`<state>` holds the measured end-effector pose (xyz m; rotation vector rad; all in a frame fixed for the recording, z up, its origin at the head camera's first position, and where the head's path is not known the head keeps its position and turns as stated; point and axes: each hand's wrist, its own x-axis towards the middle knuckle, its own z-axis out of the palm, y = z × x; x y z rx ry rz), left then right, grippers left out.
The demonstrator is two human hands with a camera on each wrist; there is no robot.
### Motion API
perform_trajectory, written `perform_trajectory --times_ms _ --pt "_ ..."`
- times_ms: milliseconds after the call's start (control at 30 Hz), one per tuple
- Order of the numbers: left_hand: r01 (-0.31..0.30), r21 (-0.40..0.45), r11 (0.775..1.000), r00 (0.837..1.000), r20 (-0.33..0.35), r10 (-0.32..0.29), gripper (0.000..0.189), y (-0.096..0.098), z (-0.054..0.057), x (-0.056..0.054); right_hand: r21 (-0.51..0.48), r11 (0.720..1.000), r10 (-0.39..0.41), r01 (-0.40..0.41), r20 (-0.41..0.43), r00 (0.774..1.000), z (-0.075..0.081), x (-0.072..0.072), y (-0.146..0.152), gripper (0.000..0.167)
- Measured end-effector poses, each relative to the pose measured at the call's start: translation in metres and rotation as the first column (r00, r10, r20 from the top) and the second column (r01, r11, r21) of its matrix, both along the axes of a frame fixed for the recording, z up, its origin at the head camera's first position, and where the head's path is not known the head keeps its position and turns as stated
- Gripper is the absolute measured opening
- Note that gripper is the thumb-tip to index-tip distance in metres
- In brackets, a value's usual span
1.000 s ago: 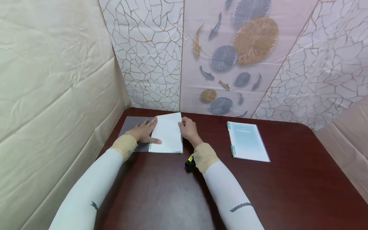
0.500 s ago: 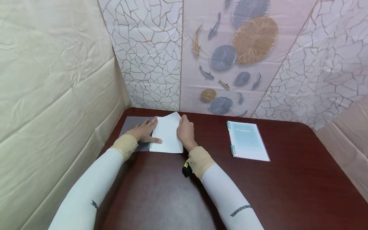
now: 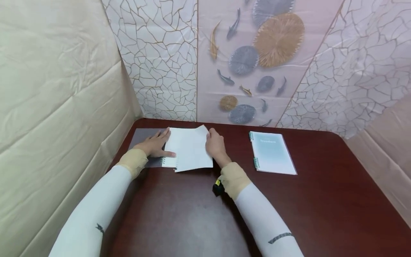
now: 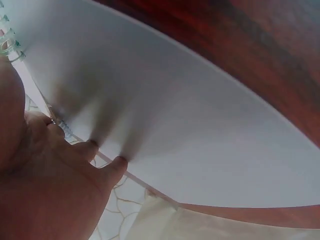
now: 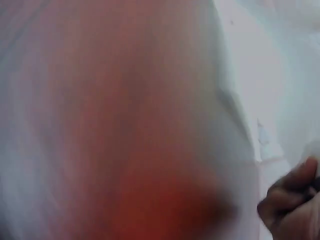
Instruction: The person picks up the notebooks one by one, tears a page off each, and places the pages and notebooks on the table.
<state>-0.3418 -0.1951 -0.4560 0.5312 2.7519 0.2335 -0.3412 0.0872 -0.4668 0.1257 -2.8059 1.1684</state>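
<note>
A spiral notebook lies unfolded at the far left of the table, its dark grey cover turned leftward and green rings beside the white pages. My left hand rests with spread fingers across the binding, thumb over the pages. In the left wrist view, the left hand has its fingertips on the cover's smooth grey surface. A white sheet sits skewed over the notebook, its lower left corner away from the rings. My right hand pinches its right edge; the right wrist view is mostly blurred.
A second notebook with a teal and white cover and green rings lies to the right. A black device with a yellow tag is under the right wrist. Patterned cloth walls border the dark red table.
The white sheet has come away from the rings and shifted right, with the right hand moving rightward along with it. The left hand keeps its place on the notebook. The head view has shifted slightly.
</note>
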Motion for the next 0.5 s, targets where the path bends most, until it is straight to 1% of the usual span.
perform_trajectory --times_ms 100,167,233,300,367,433,500 --pt "-0.004 -0.005 1.0 1.0 0.004 0.004 0.122 -0.001 0.002 0.001 -0.048 0.999 0.016 -0.02 -0.073 0.997 0.007 -0.011 0.02 0.023" --pt "-0.007 -0.012 1.0 1.0 0.001 0.007 0.122 -0.001 0.003 0.001 -0.033 0.999 0.019 -0.023 -0.117 0.993 0.01 -0.018 0.034 0.024" --pt "-0.01 -0.016 1.0 1.0 -0.002 0.01 0.122 -0.001 0.003 0.001 0.008 1.0 0.028 -0.027 -0.121 0.992 0.011 -0.023 0.047 0.025" --pt "-0.011 -0.014 1.0 1.0 -0.003 0.011 0.122 -0.001 0.002 0.001 0.074 0.997 0.028 -0.021 -0.094 0.995 0.009 -0.026 0.057 0.027" --pt "-0.011 -0.012 1.0 1.0 -0.005 0.011 0.122 -0.001 0.001 0.0 0.16 0.987 0.007 0.001 -0.049 0.999 0.005 -0.026 0.066 0.032" --pt "-0.01 -0.003 1.0 1.0 -0.011 0.01 0.122 -0.001 0.0 0.0 0.253 0.967 -0.033 0.037 -0.021 0.999 0.001 -0.026 0.073 0.035" --pt "-0.006 -0.003 1.0 1.0 -0.022 0.006 0.122 -0.001 -0.001 -0.002 0.349 0.935 -0.067 0.069 -0.017 0.998 -0.003 -0.027 0.08 0.035"
